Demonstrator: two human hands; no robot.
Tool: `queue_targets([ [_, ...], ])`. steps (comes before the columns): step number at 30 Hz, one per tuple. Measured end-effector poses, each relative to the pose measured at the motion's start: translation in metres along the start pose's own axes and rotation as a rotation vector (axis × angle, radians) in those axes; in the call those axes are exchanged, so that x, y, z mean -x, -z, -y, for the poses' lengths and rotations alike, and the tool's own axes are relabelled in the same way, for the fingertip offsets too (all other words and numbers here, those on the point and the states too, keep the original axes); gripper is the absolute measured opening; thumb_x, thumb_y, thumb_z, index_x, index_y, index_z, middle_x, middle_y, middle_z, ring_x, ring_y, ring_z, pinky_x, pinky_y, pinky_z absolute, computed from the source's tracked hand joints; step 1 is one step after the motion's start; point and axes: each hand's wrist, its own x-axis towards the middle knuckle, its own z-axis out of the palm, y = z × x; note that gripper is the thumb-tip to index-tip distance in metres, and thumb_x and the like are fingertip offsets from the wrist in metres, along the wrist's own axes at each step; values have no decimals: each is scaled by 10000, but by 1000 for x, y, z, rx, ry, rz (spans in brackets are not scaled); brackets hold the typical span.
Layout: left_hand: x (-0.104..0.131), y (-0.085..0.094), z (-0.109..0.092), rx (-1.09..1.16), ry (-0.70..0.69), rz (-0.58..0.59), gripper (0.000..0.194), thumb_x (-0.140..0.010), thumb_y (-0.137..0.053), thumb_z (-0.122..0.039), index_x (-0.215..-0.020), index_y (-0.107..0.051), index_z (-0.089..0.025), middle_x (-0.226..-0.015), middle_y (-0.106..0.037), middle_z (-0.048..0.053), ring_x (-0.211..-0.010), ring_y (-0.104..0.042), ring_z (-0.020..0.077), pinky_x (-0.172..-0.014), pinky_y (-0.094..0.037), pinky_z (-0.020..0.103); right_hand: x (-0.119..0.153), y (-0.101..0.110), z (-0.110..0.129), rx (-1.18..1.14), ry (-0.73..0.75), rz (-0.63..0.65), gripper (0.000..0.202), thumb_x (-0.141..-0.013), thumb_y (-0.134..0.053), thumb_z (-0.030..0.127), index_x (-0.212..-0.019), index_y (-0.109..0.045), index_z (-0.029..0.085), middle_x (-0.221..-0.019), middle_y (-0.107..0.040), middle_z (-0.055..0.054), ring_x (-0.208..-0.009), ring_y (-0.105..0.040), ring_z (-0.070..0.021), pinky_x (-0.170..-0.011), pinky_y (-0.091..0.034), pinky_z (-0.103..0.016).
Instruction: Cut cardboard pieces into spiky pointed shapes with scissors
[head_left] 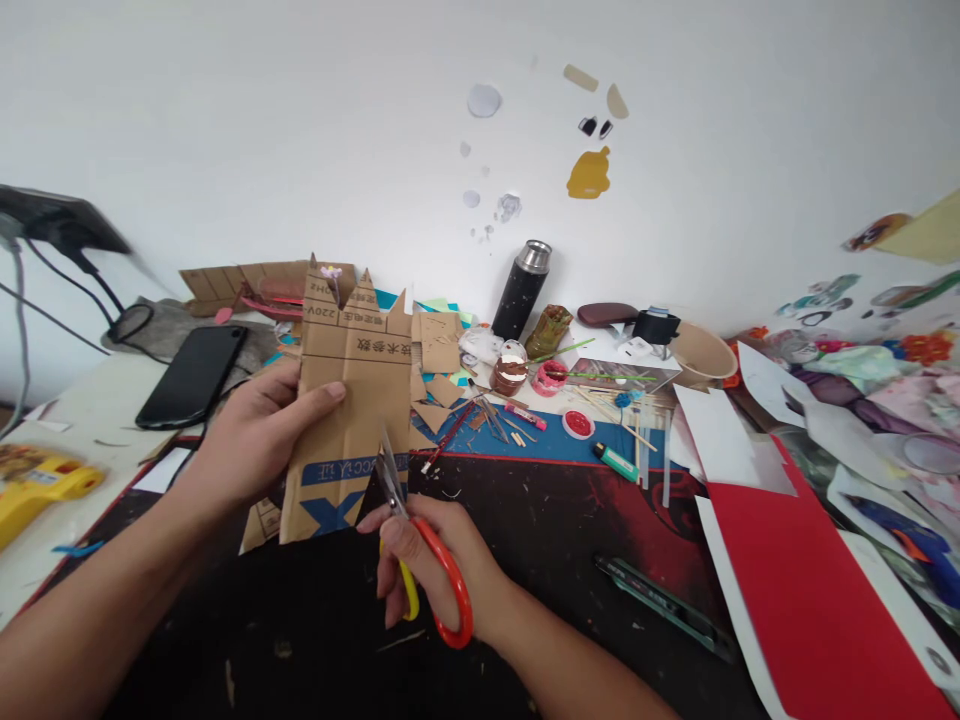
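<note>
My left hand [259, 430] grips a piece of brown cardboard [356, 390] by its left edge, thumb on the near face. Its top edge is cut into pointed spikes, and printed characters and a blue band show upside down. In my right hand [442, 565] is a pair of scissors [442, 590] with one red and one yellow handle loop. Their blades point up and lie at the lower right part of the cardboard, where a slanting cut edge shows. How far apart the blades are is hard to see. Behind the cardboard's lower left corner, a cardboard scrap [261, 527] peeks out.
A black phone [193, 375] and a yellow glue gun [45, 490] lie on the left. Paint jars [510, 368], a black thermos [521, 290] and cardboard scraps stand or lie at the back. A utility knife [664, 605] and red paper [817, 590] are on the right.
</note>
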Motion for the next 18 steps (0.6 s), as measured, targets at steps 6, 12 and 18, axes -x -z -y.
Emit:
queue_targets([
  [6, 4, -2, -1, -8, -2, -3, 532, -593, -1052, -461, -1030, -881, -213, -1017, -914, 132, -863, -872, 353, -617, -716, 357, -1, 0, -2, -11, 2, -13, 793, -894, -743, 893, -1172, -697, 151, -681, -666, 25, -457, -609, -125, -458, -479, -215],
  [12, 2, 0, 2, -8, -16, -4, 536, -612, -1050, -455, -1057, -885, -206, -995, -912, 131, -863, -873, 338, -666, -722, 344, -1, 0, -5, 27, 14, -24, 791, -924, -704, 896, -1171, -691, 145, -679, -661, 24, -467, -614, -127, -453, -472, -211],
  [18, 2, -2, 2, 6, -1, -16, 543, -577, -1063, -453, -1028, -883, -211, -968, -911, 128, -867, -875, 353, -655, -725, 352, -1, 0, -3, 25, 25, -36, 820, -905, -690, 928, -1141, -689, 143, -654, -637, 36, -431, -586, -114, -420, -450, -202],
])
